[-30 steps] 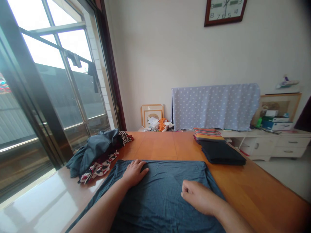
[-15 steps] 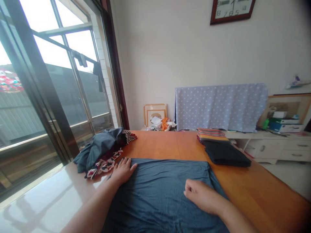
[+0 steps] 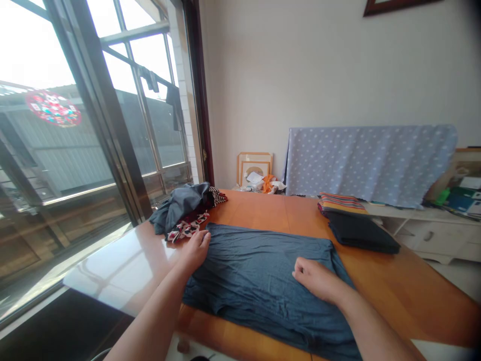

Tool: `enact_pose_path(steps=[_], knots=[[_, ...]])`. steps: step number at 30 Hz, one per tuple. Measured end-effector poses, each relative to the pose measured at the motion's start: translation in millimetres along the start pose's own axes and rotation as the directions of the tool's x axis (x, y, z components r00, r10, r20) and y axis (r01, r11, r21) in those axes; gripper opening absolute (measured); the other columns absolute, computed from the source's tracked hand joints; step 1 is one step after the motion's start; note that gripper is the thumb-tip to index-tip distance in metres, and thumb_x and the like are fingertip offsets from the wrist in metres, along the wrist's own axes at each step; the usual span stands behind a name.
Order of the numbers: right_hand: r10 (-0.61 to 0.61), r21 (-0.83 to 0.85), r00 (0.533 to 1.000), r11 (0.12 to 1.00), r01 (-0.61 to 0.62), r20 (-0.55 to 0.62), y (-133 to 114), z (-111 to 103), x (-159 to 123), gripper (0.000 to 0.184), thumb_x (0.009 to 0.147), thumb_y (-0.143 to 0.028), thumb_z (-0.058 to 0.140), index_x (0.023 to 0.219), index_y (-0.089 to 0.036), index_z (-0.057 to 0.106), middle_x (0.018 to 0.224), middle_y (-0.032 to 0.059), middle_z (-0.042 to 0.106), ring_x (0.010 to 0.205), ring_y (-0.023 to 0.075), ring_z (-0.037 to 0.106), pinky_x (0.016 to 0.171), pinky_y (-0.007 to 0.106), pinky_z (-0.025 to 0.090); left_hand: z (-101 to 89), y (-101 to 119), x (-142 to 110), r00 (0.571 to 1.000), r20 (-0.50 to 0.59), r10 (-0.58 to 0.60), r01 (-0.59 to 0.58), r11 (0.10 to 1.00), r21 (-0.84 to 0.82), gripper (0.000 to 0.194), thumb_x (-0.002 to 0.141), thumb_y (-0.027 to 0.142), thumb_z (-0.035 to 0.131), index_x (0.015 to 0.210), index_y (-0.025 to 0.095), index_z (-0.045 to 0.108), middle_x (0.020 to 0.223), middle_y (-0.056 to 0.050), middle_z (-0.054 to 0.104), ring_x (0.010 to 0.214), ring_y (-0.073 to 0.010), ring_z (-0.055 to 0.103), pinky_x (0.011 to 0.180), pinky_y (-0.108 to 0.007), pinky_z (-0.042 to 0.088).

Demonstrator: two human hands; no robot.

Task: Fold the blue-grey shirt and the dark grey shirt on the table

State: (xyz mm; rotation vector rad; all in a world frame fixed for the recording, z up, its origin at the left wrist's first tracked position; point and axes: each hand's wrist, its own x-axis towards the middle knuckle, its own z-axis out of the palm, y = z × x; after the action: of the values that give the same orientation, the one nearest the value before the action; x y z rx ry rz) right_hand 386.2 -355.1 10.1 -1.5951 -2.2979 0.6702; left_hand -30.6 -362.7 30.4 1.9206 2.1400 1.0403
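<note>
Head view: wooden table (image 3: pixel 255 205), then white cabinet (image 3: pixel 428 235) beyond and right of the blue-grey garment (image 3: pixel 255 271), visible door closed, contents hidden. Garment lies rumpled on table, clothes pile (image 3: pixel 184 205) past its far-left corner, black folded cloth (image 3: pixel 364 233) past its far-right. Left hand (image 3: pixel 196 250) at garment's left edge, fingers together, can't tell if pinching; right hand (image 3: pixel 315 278) loosely fisted at garment's right half.
</note>
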Motion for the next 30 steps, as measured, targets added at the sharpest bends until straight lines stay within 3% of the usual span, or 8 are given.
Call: enact_pose_path(steps=[4,6,10,13,20,24,27,30], knots=[[0.034,-0.127,0.999,0.991,-0.039,-0.041,-10.2,2.7,-5.5,0.013,0.087,-0.034,0.056,0.081,-0.023,0.056,0.077,0.0006,0.066,0.073,0.0166,0.055,0.064,0.026,0.027,-23.0,-2.8,-37.1,0.992,-0.102,-0.073,0.061,0.991,-0.117,0.043,0.096,0.050,0.037,0.110,0.020,0.064,0.109,-0.008,0.071,0.103,-0.0232,0.064,0.092,-0.034,0.046],[0.039,-0.191,0.998,0.980,-0.049,-0.057,-17.3,2.9,-9.4,0.012,0.088,-0.033,0.055,0.083,-0.023,0.056,0.078,0.0020,0.066,0.074,0.0178,0.056,0.063,0.027,0.026,-30.2,-0.9,-57.9,0.992,-0.089,-0.086,0.076,0.991,-0.111,0.039,0.094,0.048,0.041,0.108,0.020,0.064,0.099,-0.006,0.071,0.094,-0.0228,0.065,0.084,-0.033,0.047],[0.035,-0.278,0.998,0.959,-0.048,-0.051,-30.0,0.2,-15.4,0.012,0.091,-0.033,0.052,0.088,-0.022,0.058,0.086,0.0064,0.068,0.078,0.0201,0.058,0.064,0.029,0.025,-38.7,6.9,-97.7,0.996,0.013,0.083,-0.083,0.997,0.002,0.021,0.089,0.035,0.048,0.094,0.023,0.064,0.088,-0.003,0.069,0.087,-0.0207,0.062,0.079,-0.031,0.044],[0.044,-0.303,0.999,0.952,-0.048,-0.022,-35.1,-3.0,-16.5,0.013,0.090,-0.032,0.054,0.092,-0.021,0.060,0.091,0.0090,0.069,0.081,0.0211,0.059,0.066,0.029,0.027,-43.3,9.9,-118.3,0.990,0.059,0.127,-0.133,0.985,0.107,0.014,0.084,0.026,0.051,0.090,0.025,0.063,0.091,-0.002,0.068,0.091,-0.0213,0.060,0.080,-0.032,0.041],[0.037,-0.275,0.999,0.961,-0.038,-0.008,-39.7,-7.7,-27.1,0.014,0.085,-0.029,0.060,0.095,-0.020,0.063,0.093,0.0072,0.069,0.084,0.0196,0.059,0.068,0.028,0.030,-54.2,2.0,-135.9,0.986,0.112,0.124,-0.143,0.974,0.174,0.012,0.078,0.020,0.052,0.080,0.025,0.062,0.093,-0.002,0.064,0.094,-0.0224,0.056,0.084,-0.034,0.040],[0.027,-0.249,0.998,0.968,-0.038,-0.048,-44.4,-9.3,-48.6,0.022,0.083,-0.030,0.063,0.102,-0.020,0.064,0.099,0.0067,0.069,0.089,0.0196,0.060,0.071,0.027,0.032,-57.0,2.1,-142.8,0.986,0.079,0.145,-0.157,0.971,0.179,0.011,0.080,0.021,0.051,0.081,0.025,0.061,0.092,-0.002,0.063,0.096,-0.0229,0.056,0.088,-0.036,0.040],[0.011,-0.200,0.991,0.979,-0.038,-0.132,-50.0,-6.8,-70.4,0.021,0.086,-0.031,0.057,0.103,-0.021,0.064,0.096,0.0053,0.069,0.085,0.0181,0.059,0.070,0.026,0.033,-54.7,11.7,-148.4,0.982,0.025,0.186,-0.188,0.968,0.165,0.012,0.082,0.021,0.050,0.085,0.025,0.061,0.094,-0.003,0.064,0.096,-0.0237,0.056,0.089,-0.037,0.041],[-0.043,-0.089,0.969,0.996,0.022,-0.243,-54.6,1.5,-92.1,0.017,0.089,-0.030,0.051,0.092,-0.021,0.065,0.088,0.0022,0.067,0.079,0.0158,0.058,0.067,0.025,0.033,-48.6,29.1,-153.5,0.960,0.050,0.276,-0.279,0.958,0.068,0.014,0.087,0.027,0.049,0.086,0.024,0.063,0.094,-0.004,0.065,0.094,-0.0236,0.057,0.086,-0.035,0.043]])
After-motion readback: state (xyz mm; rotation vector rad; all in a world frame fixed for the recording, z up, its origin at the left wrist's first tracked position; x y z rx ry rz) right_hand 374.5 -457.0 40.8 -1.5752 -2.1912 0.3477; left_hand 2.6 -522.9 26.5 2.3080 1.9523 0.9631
